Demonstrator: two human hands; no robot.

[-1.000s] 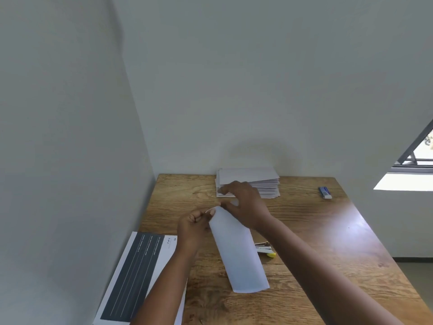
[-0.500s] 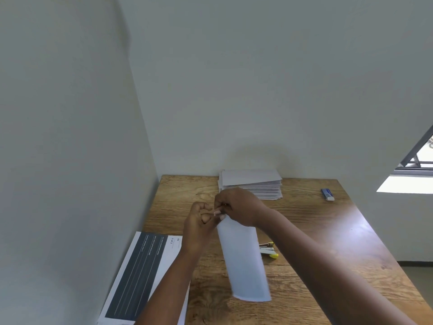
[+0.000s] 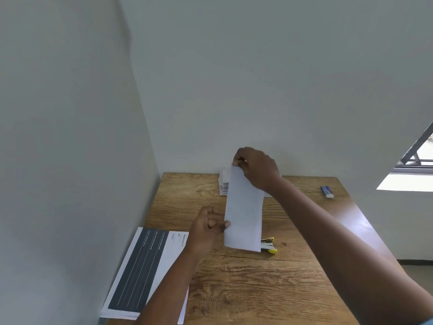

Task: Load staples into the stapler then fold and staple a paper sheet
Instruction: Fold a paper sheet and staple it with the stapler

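Observation:
A folded white paper sheet (image 3: pixel 243 214) hangs as a long narrow strip above the wooden table (image 3: pixel 246 289). My right hand (image 3: pixel 256 167) pinches its top end, raised near the back wall. My left hand (image 3: pixel 207 229) is curled beside the strip's lower left edge, its thumb touching the paper. A small yellow and silver stapler (image 3: pixel 269 246) lies on the table just behind the strip's lower right corner, partly hidden by it.
A stack of white papers (image 3: pixel 223 184) sits at the table's back edge, mostly hidden by the strip. A printed sheet with a dark panel (image 3: pixel 143 270) lies at the front left. A small blue box (image 3: pixel 326 191) rests at the back right. Walls stand close on the left and behind.
My right hand has lifted the paper's top end up and toward the back wall. My left hand has slid down from the top to the strip's lower left edge.

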